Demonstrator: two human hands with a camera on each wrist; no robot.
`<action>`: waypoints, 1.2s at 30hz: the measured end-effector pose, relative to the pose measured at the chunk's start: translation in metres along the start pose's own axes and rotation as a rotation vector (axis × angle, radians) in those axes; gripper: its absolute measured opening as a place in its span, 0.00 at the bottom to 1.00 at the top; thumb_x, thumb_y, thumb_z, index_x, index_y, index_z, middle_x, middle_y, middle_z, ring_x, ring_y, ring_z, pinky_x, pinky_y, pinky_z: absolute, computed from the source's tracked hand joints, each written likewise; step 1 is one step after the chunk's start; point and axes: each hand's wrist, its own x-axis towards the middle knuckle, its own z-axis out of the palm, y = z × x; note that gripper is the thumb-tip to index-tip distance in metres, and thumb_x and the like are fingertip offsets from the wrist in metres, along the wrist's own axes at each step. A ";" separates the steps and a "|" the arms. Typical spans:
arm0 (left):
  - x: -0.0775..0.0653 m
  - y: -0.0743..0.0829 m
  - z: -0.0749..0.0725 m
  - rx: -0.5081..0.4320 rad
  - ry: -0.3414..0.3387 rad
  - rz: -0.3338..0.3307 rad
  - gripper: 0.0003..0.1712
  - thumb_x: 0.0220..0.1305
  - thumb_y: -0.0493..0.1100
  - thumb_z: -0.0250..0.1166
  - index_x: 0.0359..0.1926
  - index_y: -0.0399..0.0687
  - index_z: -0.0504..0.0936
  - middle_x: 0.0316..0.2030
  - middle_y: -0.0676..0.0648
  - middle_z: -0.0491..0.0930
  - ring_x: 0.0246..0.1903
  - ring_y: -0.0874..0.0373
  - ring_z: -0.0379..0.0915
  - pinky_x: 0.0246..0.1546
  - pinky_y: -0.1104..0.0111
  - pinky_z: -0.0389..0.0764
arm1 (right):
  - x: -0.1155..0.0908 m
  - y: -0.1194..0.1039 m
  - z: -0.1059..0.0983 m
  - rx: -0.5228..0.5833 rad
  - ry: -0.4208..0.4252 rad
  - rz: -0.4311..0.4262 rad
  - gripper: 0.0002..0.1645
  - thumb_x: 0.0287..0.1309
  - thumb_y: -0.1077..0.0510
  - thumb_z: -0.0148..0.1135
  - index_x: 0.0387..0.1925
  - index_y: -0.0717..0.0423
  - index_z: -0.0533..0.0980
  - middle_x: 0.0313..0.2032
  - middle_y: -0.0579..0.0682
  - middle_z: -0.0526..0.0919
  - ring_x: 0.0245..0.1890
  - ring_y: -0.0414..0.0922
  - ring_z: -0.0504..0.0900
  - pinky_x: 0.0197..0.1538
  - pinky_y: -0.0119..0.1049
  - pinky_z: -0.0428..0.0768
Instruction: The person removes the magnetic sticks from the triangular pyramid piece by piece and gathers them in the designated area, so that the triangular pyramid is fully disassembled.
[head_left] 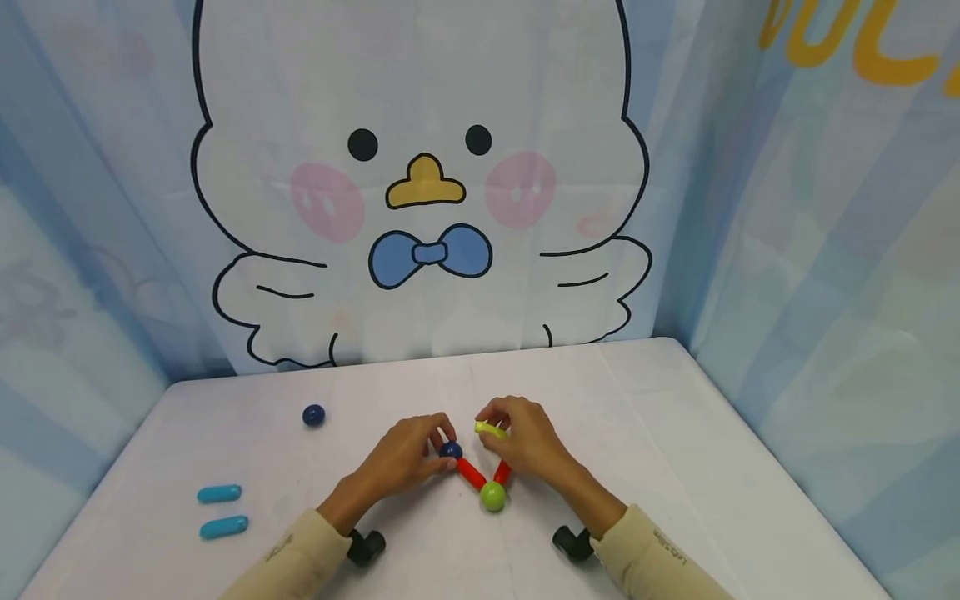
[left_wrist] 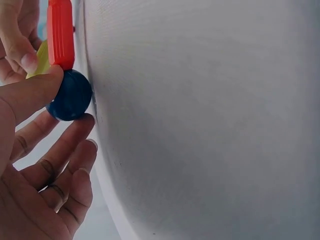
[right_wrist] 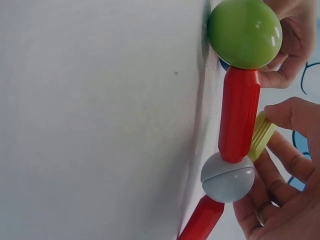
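My left hand (head_left: 405, 454) pinches a dark blue ball (left_wrist: 71, 96) between thumb and fingers. From that ball a red rod (head_left: 472, 474) runs to a bright green ball (head_left: 492, 497). A second red rod (right_wrist: 239, 115) joins the green ball to a grey ball (right_wrist: 228, 180), and a third red rod (right_wrist: 202, 220) extends from the grey one. In the head view my right hand hides the grey ball. That right hand (head_left: 531, 437) holds a short yellow-green rod (head_left: 489, 428) between thumb and fingers, close to the grey ball in the right wrist view.
Another dark blue ball (head_left: 313, 415) lies toward the back left of the white table (head_left: 630, 400). Two light blue rods (head_left: 220, 493) lie at the left, one nearer than the other. Behind the table hangs a printed curtain (head_left: 420, 317).
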 end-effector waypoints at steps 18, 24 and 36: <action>0.000 0.004 -0.001 0.025 0.017 0.060 0.17 0.66 0.45 0.77 0.54 0.49 0.85 0.39 0.50 0.84 0.36 0.59 0.74 0.40 0.68 0.78 | -0.012 -0.008 -0.008 -0.007 0.118 -0.077 0.18 0.56 0.56 0.82 0.48 0.47 0.87 0.43 0.49 0.88 0.46 0.46 0.82 0.49 0.41 0.78; -0.001 0.004 -0.002 0.026 0.022 0.048 0.16 0.65 0.45 0.77 0.52 0.49 0.86 0.38 0.51 0.84 0.36 0.60 0.74 0.39 0.68 0.77 | -0.020 -0.012 -0.006 0.007 0.063 -0.089 0.14 0.56 0.57 0.82 0.43 0.47 0.87 0.37 0.44 0.87 0.40 0.42 0.81 0.45 0.34 0.78; -0.003 0.003 0.003 0.060 0.053 0.058 0.15 0.63 0.43 0.78 0.49 0.51 0.86 0.34 0.53 0.84 0.36 0.61 0.73 0.40 0.67 0.77 | -0.027 -0.013 0.009 0.003 -0.144 -0.100 0.12 0.53 0.57 0.83 0.38 0.51 0.86 0.31 0.42 0.87 0.34 0.38 0.82 0.41 0.29 0.78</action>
